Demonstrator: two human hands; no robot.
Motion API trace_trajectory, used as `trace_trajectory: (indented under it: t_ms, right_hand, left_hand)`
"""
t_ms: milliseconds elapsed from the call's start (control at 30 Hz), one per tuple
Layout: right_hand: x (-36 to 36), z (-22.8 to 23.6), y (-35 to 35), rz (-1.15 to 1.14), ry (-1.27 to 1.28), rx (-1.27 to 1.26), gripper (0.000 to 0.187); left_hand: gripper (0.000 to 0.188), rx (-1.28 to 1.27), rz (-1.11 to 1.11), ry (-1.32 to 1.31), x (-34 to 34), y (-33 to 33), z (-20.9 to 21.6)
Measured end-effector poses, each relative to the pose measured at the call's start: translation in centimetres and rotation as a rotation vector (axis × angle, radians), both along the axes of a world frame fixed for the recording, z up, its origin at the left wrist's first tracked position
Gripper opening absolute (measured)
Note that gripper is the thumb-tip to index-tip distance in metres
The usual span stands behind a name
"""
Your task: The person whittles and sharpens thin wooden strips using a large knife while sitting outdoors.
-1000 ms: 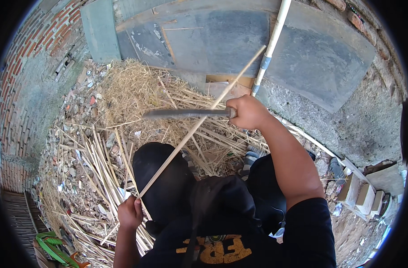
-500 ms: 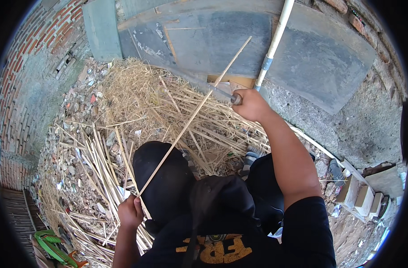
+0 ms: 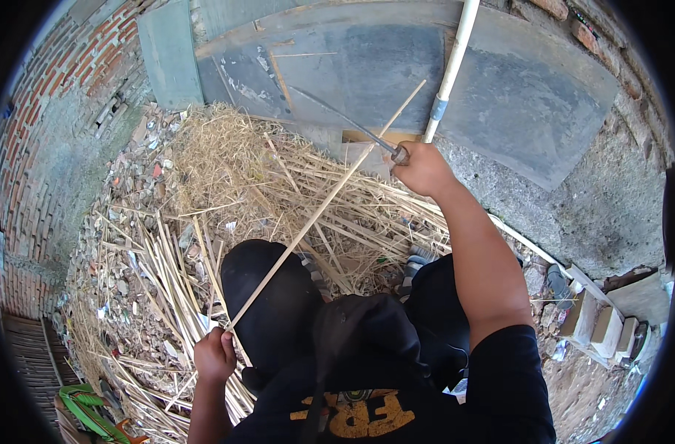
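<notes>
My left hand (image 3: 215, 357) is closed round the lower end of a long, pale bamboo strip (image 3: 325, 201). From there the strip slants up to the right, passing over my left knee (image 3: 263, 259). My right hand (image 3: 424, 169) grips the handle of a long knife (image 3: 346, 117) with a dark, thin, slightly curved blade. The blade points up and left and crosses the strip near its far end; whether they touch I cannot tell.
A heap of fine shavings (image 3: 219, 159) and many loose strips (image 3: 171, 270) cover the rubble ground. Grey boards (image 3: 382, 70) and a white pipe (image 3: 458, 55) stand ahead. A brick wall (image 3: 27, 170) rises at left. Blocks (image 3: 605, 329) lie at right.
The knife blade was blurred and lower along the strip; now it shows sharply and has swung up. The strip's far end has shifted slightly right and down. My left hand stays nearly still.
</notes>
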State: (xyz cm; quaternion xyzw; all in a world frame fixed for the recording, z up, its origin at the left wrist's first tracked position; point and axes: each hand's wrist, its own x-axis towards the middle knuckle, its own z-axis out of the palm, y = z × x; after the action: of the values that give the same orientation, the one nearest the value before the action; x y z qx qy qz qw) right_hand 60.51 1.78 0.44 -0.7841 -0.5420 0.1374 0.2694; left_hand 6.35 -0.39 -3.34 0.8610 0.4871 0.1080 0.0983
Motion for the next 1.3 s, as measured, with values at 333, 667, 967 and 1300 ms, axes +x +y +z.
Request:
trace_trajectory:
  t_ms: [333,667,967,1300]
  right_hand:
    - [0.2,-0.4,0.0,0.019,0.095,-0.022,0.024]
    - [-5.1,2.4,-1.0,0.319,-0.300,-0.134,0.026]
    - [-6.0,1.3,-0.5,0.333,-0.217,-0.020,0.029]
    - [-6.8,0.1,0.1,0.364,-0.112,-0.137,0.022]
  left_hand:
    - [0.036,-0.107,-0.023,-0.071,0.2,0.6,0.4]
    - [0.044,-0.340,0.039,-0.219,-0.5,-0.3,1.9]
    - [0.031,-0.136,0.117,-0.137,0.8,-2.2,-0.3]
    - [0.028,-0.019,0.091,-0.117,3.0,-2.0,0.2]
